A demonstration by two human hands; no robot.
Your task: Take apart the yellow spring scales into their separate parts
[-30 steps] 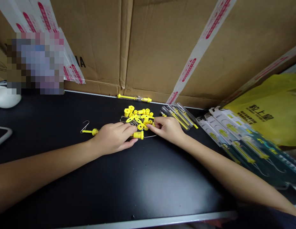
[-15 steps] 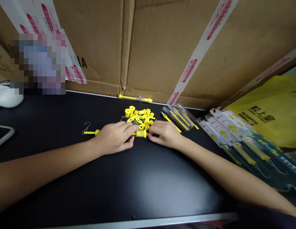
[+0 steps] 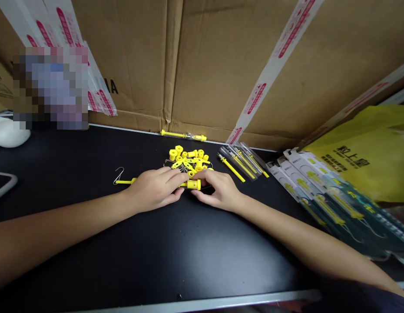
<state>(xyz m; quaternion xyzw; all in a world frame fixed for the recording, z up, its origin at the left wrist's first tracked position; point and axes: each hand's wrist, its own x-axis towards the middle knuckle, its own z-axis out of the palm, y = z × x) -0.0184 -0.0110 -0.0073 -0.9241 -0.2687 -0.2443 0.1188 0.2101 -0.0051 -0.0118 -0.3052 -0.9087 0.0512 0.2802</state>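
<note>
My left hand (image 3: 158,189) is closed around the middle of a yellow tube piece (image 3: 193,184), whose thin yellow rod and metal hook (image 3: 118,175) stick out to the left. At its right end, a wide yellow cap shows between my hands. My right hand (image 3: 218,189) has its thumb and fingers around that cap, with a dark gap inside the curl of the fingers. Just behind both hands lies a pile of small yellow parts (image 3: 188,161) with metal hooks and springs among them, partly covered by the fingers.
Several clear tubes with yellow rods (image 3: 243,161) lie right of the pile. One assembled tube (image 3: 183,135) rests by the cardboard (image 3: 124,52). Boxed packages (image 3: 332,195) and a yellow bag (image 3: 368,148) stand right; a white-edged device (image 3: 3,184) lies left.
My right hand has shifted slightly left and its fingers have moved from beside the yellow cap to around it. My left hand keeps its hold on the tube piece.
</note>
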